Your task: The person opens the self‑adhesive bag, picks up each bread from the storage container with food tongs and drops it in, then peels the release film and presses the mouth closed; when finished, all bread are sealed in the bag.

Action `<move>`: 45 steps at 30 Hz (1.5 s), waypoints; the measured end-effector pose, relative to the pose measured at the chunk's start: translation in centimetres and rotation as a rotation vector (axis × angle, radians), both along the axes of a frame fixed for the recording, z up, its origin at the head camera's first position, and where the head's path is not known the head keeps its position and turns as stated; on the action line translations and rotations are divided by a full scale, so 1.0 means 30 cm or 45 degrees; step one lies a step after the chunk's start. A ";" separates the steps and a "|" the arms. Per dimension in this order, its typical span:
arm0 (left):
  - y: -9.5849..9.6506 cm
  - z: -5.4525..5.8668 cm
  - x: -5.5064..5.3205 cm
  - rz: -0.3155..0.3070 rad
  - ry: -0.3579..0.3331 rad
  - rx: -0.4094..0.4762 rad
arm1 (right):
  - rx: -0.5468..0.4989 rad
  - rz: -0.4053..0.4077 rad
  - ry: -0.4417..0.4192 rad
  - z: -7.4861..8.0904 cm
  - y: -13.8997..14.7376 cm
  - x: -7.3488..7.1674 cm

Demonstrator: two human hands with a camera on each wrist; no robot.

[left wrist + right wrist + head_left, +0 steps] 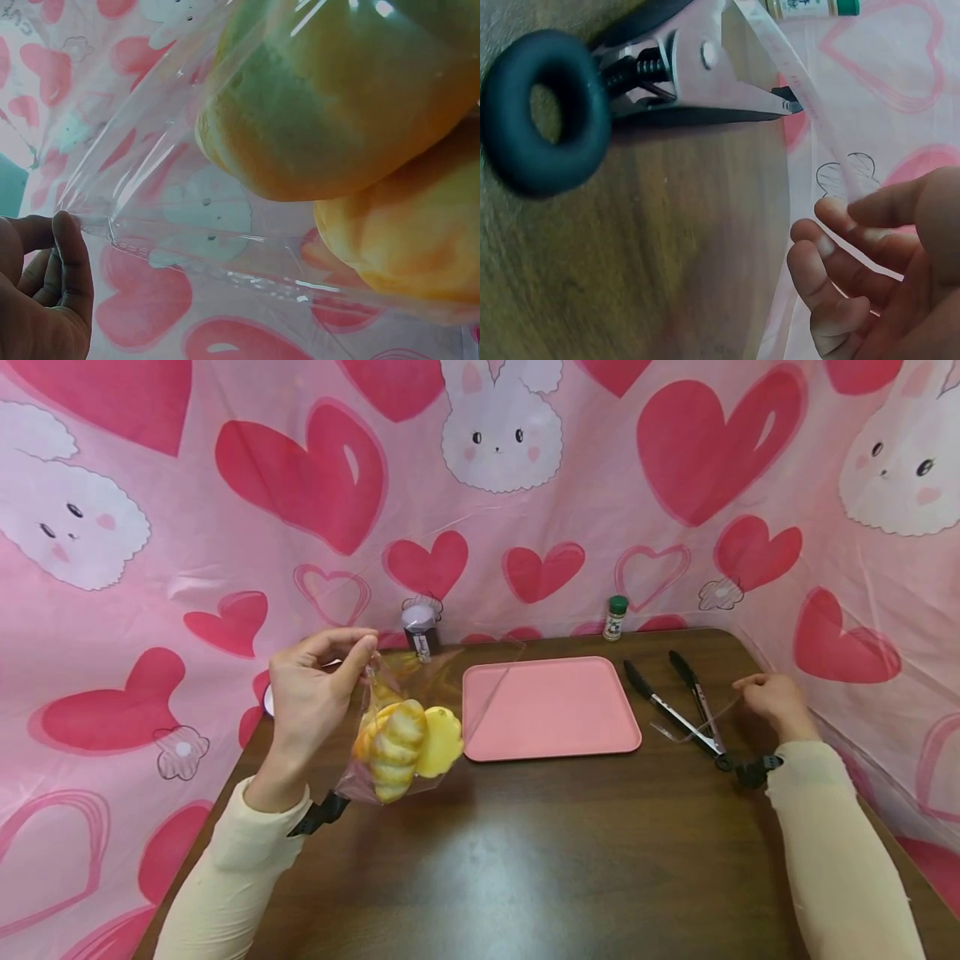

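Note:
My left hand [318,681] pinches the top corner of a clear plastic bag [150,165] between thumb and fingertips, holding it above the left side of the table. Inside the bag are a ridged, croissant-like bread piece [399,752] and a flat yellow scalloped piece [441,742], with more orange-yellow bread partly hidden behind. On the far right, thumb and forefinger of my right hand [776,702] pinch one end of a thin clear plastic strip [814,101]. That strip passes across the tongs [682,718] in the head view.
A pink tray [551,710] lies mid-table, left of the tongs, which are spread apart with black tips pointing away. Behind stand a green-capped shaker [615,618] and a dark jar [422,631] with a pale lid. A heart-and-rabbit cloth [495,518] encloses the table.

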State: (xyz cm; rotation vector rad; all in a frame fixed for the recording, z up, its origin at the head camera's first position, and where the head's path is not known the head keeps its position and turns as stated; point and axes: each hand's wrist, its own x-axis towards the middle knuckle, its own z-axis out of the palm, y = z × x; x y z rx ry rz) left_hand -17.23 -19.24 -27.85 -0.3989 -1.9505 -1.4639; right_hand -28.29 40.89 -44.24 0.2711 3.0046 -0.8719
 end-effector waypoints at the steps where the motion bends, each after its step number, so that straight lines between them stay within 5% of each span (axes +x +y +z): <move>1: 0.000 0.000 0.000 0.003 0.000 -0.003 | -0.004 -0.007 0.000 0.002 -0.002 0.002; 14: 0.004 -0.003 0.001 0.015 0.010 -0.020 | -0.092 -0.172 0.118 0.021 0.001 0.010; 23: 0.014 -0.007 0.009 -0.009 0.017 -0.022 | -0.075 0.005 0.249 0.057 -0.092 0.015; 34: 0.038 -0.009 0.016 -0.042 0.018 -0.022 | -0.357 0.191 0.347 0.168 -0.296 0.024; 45: 0.046 -0.009 0.016 -0.032 -0.003 -0.068 | -0.395 0.209 0.448 0.218 -0.351 0.042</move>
